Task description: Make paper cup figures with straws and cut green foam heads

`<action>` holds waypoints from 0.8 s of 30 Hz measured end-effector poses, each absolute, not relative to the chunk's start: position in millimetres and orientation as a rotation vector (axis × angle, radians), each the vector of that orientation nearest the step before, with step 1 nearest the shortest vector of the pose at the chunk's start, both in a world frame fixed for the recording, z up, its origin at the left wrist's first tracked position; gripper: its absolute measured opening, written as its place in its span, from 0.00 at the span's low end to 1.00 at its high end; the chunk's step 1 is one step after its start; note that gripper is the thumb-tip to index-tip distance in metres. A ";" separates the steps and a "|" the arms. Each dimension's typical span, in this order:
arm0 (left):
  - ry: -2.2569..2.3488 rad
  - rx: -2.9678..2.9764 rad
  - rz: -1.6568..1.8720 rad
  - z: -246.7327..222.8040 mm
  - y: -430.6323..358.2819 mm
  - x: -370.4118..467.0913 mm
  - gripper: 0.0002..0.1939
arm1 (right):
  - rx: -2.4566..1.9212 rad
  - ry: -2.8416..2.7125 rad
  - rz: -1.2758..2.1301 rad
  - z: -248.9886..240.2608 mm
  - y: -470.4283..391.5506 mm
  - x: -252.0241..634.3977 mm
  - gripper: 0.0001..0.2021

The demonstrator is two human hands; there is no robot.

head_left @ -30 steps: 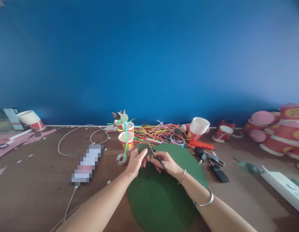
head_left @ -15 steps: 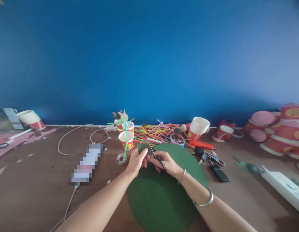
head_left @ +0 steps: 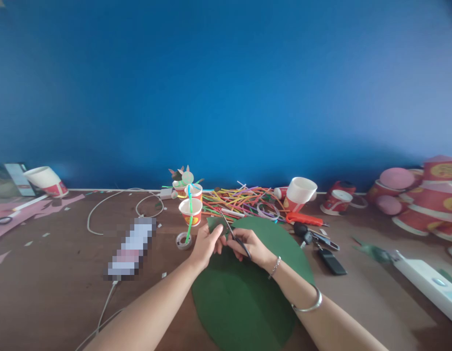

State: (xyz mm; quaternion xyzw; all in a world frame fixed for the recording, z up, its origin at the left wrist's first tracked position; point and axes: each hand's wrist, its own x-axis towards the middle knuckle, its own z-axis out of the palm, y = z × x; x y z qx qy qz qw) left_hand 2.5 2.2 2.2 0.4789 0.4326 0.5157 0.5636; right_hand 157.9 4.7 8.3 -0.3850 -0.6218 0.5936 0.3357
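Note:
My left hand (head_left: 207, 243) pinches a small piece of dark green paper (head_left: 213, 223) between thumb and fingers. Black-handled scissors (head_left: 242, 246) are gripped in my right hand (head_left: 253, 246), their blades pointing up and left beside the paper piece. Whether the blades touch the paper is too small to tell. Beneath both hands lies a large rounded green sheet (head_left: 248, 302) on the brown table. A paper cup (head_left: 190, 210) with a green straw leaning in front of it stands just beyond my left hand, near a tape roll (head_left: 183, 241).
Colourful straws (head_left: 240, 200) are heaped along the wall. A phone (head_left: 133, 248) with a white cable lies left. To the right are a white cup (head_left: 301, 192), an orange-handled tool (head_left: 304, 219), keys (head_left: 331, 261), a power strip (head_left: 430, 278) and stacked red cups (head_left: 423, 207).
Both hands stay almost where they were. The scissors and the green paper piece show only a very slight shift.

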 end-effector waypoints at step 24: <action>0.974 1.162 1.240 0.5 3.5 1.3 0.13 | -1.025 -1.605 1.565 6.6 4.7 158.7 0.18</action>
